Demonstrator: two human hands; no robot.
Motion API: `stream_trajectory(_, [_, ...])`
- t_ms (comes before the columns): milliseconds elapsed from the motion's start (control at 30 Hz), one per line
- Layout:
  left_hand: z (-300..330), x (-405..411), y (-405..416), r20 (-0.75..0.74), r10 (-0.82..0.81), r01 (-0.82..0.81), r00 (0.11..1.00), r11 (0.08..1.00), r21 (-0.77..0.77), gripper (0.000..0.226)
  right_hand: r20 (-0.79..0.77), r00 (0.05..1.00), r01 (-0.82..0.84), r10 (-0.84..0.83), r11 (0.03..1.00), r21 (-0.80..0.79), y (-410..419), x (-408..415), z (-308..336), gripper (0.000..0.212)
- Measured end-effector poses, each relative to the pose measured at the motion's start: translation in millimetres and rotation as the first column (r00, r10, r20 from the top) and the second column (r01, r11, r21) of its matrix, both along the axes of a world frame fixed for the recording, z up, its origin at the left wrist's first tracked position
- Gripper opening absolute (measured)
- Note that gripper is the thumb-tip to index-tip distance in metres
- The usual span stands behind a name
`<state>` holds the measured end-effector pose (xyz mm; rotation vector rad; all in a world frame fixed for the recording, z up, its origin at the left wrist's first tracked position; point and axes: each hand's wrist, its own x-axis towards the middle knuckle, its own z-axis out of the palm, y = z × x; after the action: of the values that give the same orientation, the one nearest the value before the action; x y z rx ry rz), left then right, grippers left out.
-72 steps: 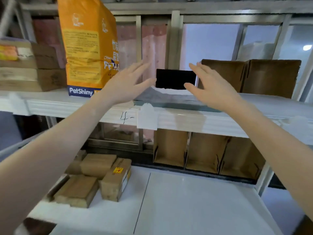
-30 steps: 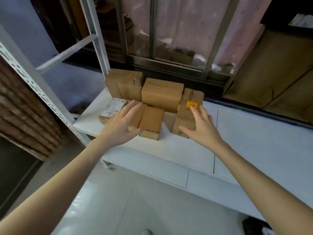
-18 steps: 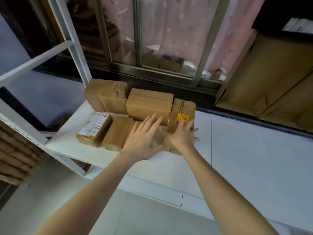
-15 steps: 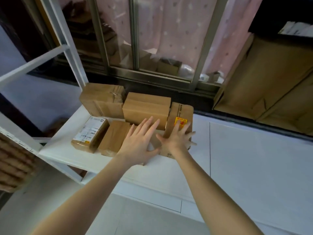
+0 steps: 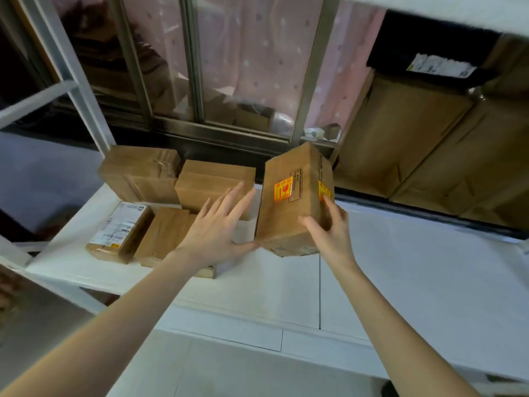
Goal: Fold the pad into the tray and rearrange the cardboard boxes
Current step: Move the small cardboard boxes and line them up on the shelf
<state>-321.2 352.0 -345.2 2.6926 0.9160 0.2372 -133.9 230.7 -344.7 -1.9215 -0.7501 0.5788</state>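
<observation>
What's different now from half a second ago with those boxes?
The box with yellow stickers has been lifted and tilted off the white shelf, gripped by the right hand. The left hand is open, thumb at the box's lower corner. The other four boxes have not moved.

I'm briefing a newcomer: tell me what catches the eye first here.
A cardboard box with yellow stickers stands out mid-frame, tilted above the white shelf, the right hand in a grip on its right side and the left hand spread open against its lower left corner. Left of it, four more cardboard boxes cluster at the shelf's end.
</observation>
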Motion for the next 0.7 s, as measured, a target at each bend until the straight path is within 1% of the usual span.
stream_trajectory(67, [13.0, 6.9, -7.3, 0.065, 0.036, -0.030, 0.997, 0.996, -0.083, 0.099, -0.175, 0.984, -0.004, 0.032, 0.988, 0.157, -15.1, 4.1, 12.9, 0.058])
stream_trajectory(133, [25.6, 11.3, -15.3, 0.153, 0.126, -0.081, 0.980, 0.958, -0.275, 0.092, -0.340, 0.937, 0.016, 0.084, 0.960, 0.280, -26.9, 6.9, 22.0, 0.046])
stream_trajectory(167, [29.7, 13.3, -17.9, 0.192, 0.189, -0.097, 0.963, 0.908, -0.407, 0.089, -0.407, 0.905, 0.022, 0.121, 0.944, 0.330, -31.7, 7.6, 23.3, 0.047])
stream_trajectory(200, [33.9, 15.5, -20.0, 0.210, 0.242, -0.091, 0.947, 0.832, -0.548, 0.089, -0.467, 0.871, 0.032, 0.155, 0.930, 0.367, -36.1, 7.3, 23.0, 0.050])
stream_trajectory(267, [42.7, 20.3, -23.0, 0.202, 0.279, -0.021, 0.939, 0.632, -0.774, 0.098, -0.553, 0.808, 0.048, 0.204, 0.912, 0.408, -42.8, 3.8, 22.5, 0.056])
stream_trajectory(300, [47.4, 22.3, -24.7, 0.178, 0.272, 0.007, 0.946, 0.531, -0.847, 0.101, -0.587, 0.779, 0.056, 0.220, 0.909, 0.414, -45.0, 1.2, 22.8, 0.054])
stream_trajectory(333, [52.0, 24.2, -27.4, 0.168, 0.269, 0.025, 0.948, 0.464, -0.885, 0.096, -0.619, 0.753, 0.066, 0.223, 0.911, 0.407, -47.0, -0.4, 22.0, 0.050])
stream_trajectory(367, [54.6, 25.2, -30.9, 0.190, 0.273, 0.054, 0.943, 0.438, -0.897, 0.085, -0.648, 0.729, 0.073, 0.220, 0.916, 0.394, -48.5, -2.4, 22.3, 0.043])
stream_trajectory(400, [55.8, 26.9, -35.2, 0.241, 0.282, 0.097, 0.928, 0.442, -0.892, 0.077, -0.654, 0.729, 0.064, 0.204, 0.930, 0.362, -49.7, -3.7, 21.9, 0.037])
stream_trajectory(433, [55.8, 28.6, -39.1, 0.301, 0.293, 0.134, 0.908, 0.477, -0.869, 0.078, -0.630, 0.753, 0.031, 0.189, 0.947, 0.320, -50.3, -4.0, 21.0, 0.031])
stream_trajectory(467, [55.1, 29.6, -43.5, 0.355, 0.292, 0.156, 0.888, 0.536, -0.830, 0.088, -0.585, 0.790, -0.011, 0.181, 0.960, 0.281, -51.5, -3.5, 18.8, 0.027])
stream_trajectory(500, [52.6, 30.8, -46.9, 0.403, 0.280, 0.170, 0.872, 0.598, -0.783, 0.100, -0.537, 0.824, -0.044, 0.182, 0.965, 0.260, -52.7, -4.0, 17.5, 0.028])
stream_trajectory(567, [49.7, 33.0, -54.9, 0.473, 0.228, 0.198, 0.851, 0.695, -0.691, 0.117, -0.459, 0.867, -0.076, 0.191, 0.963, 0.258, -53.1, -5.7, 18.0, 0.043])
stream_trajectory(600, [47.0, 33.4, -57.0, 0.494, 0.218, 0.201, 0.841, 0.722, -0.662, 0.122, -0.417, 0.891, -0.082, 0.181, 0.966, 0.243, -52.5, -6.8, 19.0, 0.051])
stream_trajectory(667, [43.7, 32.4, -60.0, 0.530, 0.243, 0.202, 0.812, 0.735, -0.647, 0.124, -0.342, 0.929, -0.073, 0.143, 0.975, 0.208, -50.6, -7.8, 21.2, 0.058])
stream_trajectory(700, [42.5, 30.9, -60.5, 0.551, 0.263, 0.207, 0.792, 0.733, -0.648, 0.121, -0.328, 0.936, -0.061, 0.128, 0.976, 0.207, -49.2, -7.2, 21.6, 0.057])
